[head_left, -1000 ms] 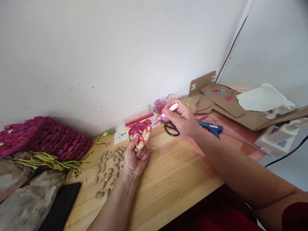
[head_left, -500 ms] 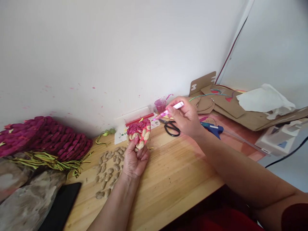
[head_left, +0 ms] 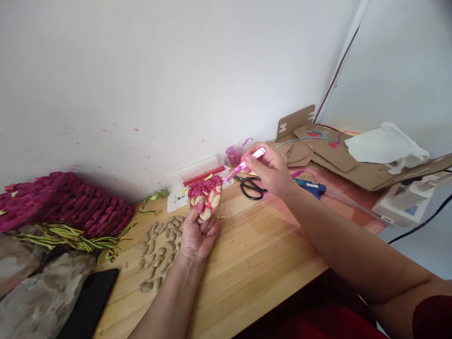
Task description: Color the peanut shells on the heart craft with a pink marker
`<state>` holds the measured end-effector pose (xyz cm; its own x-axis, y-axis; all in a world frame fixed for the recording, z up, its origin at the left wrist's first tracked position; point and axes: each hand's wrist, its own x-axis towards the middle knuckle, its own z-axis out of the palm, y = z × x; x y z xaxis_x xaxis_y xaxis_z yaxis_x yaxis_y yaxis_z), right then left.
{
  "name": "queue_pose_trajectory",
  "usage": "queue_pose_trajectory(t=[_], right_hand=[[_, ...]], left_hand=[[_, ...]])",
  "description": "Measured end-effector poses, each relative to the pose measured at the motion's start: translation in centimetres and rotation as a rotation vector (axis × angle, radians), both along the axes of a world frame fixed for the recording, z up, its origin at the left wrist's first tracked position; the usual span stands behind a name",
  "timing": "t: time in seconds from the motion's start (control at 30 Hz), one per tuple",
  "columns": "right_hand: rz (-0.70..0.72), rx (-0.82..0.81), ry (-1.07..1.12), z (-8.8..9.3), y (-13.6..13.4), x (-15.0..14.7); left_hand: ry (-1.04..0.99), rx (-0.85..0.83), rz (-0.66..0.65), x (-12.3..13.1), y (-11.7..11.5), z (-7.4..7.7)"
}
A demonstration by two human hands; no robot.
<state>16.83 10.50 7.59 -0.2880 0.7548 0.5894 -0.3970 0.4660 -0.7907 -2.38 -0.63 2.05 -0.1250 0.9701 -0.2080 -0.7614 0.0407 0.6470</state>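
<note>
1. The rounded red craft piece covered in tan peanut shells point(head_left: 205, 197), its top painted magenta, is held above the wooden table point(head_left: 254, 254).
2. The left hand point(head_left: 198, 233) is curled around its underside.
3. The right hand point(head_left: 270, 169) pinches a pink paintbrush point(head_left: 243, 165), whose tip is touching the painted top.

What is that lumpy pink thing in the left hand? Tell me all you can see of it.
The peanut-covered piece is a small rounded lump, studded with pale tan peanut shells on a red-pink ground. Its top is coated dark magenta; the lower shells are bare. The left hand holds it from below, thumb on its front, above the wooden table. The tip of a pink brush, held by the right hand, reaches its upper right edge and seems to touch it.
</note>
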Motion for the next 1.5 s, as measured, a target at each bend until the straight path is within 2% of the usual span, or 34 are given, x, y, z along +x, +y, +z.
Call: queue_pose_trajectory(t=[0.1, 0.33, 0.43, 0.73, 0.9, 1.1, 1.3, 1.5], right_hand=[[0.053, -0.033, 0.003, -0.2, 0.1, -0.1], [0.038, -0.053, -0.004, -0.5, 0.4, -0.1], [0.029, -0.044, -0.007, -0.4, 0.3, -0.1], [-0.182, 0.12, -0.052, -0.2, -0.5, -0.2], [-0.086, 0.041, -0.035, -0.2, -0.5, -0.3], [-0.114, 0.013, 0.001, -0.3, 0.0, -0.3], [-0.104, -0.038, 0.055, 0.0, 0.0, -0.2], [-0.016, -0.062, 0.041, -0.1, 0.0, -0.3]], left_hand=[[0.028, -0.021, 0.02, 0.0, 0.1, 0.0], [0.11, 0.037, 0.074, 0.3, 0.2, 0.4], [0.127, 0.033, 0.058, 0.3, 0.1, 0.4], [0.103, 0.021, 0.031, 0.2, 0.1, 0.3], [0.083, 0.017, 0.031, 0.0, 0.1, 0.2], [0.084, 0.037, -0.013, 0.0, -0.1, 0.2], [0.089, 0.04, 0.0, 0.2, 0.0, 0.3], [0.083, 0.043, 0.015, 0.1, 0.0, 0.2]])
